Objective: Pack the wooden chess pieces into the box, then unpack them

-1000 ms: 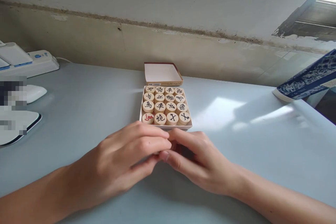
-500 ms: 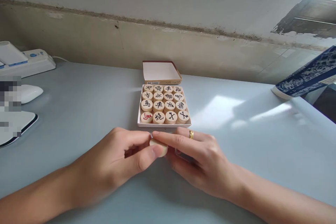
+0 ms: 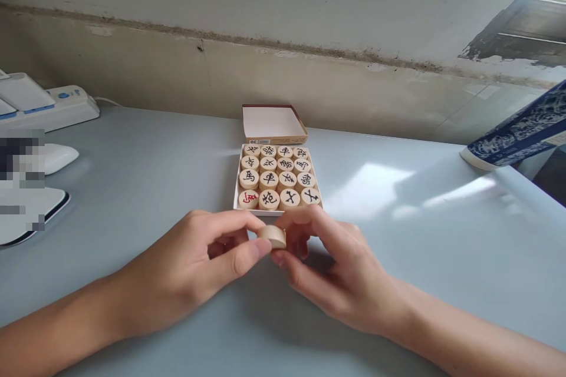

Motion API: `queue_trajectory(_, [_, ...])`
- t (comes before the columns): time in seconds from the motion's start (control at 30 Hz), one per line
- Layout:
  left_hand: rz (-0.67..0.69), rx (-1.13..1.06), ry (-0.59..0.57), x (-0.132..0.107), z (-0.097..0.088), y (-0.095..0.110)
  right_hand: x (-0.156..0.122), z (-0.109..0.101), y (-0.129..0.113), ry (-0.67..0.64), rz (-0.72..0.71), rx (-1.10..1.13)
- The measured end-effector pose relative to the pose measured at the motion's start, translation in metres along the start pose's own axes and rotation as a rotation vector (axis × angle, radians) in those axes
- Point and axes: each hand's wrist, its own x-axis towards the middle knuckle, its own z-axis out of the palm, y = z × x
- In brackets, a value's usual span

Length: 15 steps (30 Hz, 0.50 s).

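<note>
In front of the tray, a pale wooden Chinese chess piece (image 3: pixel 274 237) is held between my two hands, tilted so its side shows and its marking is hidden. My left hand (image 3: pixel 194 274) pinches its left side with thumb and forefinger. The thumb and forefinger of my right hand (image 3: pixel 345 274) close on its right side. Just beyond the fingers sits a white box tray (image 3: pixel 274 213) filled with rows of similar pieces. Most carry black characters; the front-left piece (image 3: pixel 248 199) has a red one.
Behind the tray lies the box lid (image 3: pixel 269 121), inside up, near the wall. On the left are a white power strip (image 3: pixel 73 107), a white mouse (image 3: pixel 62 159) and a white pad (image 3: pixel 30 212). A blue patterned cylinder (image 3: pixel 508 138) stands at the right edge.
The piece has been turned and its side now faces me. My right forefinger has drawn back from over its top and curled against its right side.
</note>
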Motion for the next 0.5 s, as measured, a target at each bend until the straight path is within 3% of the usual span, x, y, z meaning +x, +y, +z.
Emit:
queue_trajectory(0.3, [-0.171,-0.150,-0.010,-0.002,0.001,0.012,-0.001,0.000,0.002,0.016,-0.080,-0.118])
queue_trajectory(0.5, [-0.111,-0.159,-0.053,0.000,-0.005,0.004,0.001,-0.001,0.000,-0.020,-0.084,-0.022])
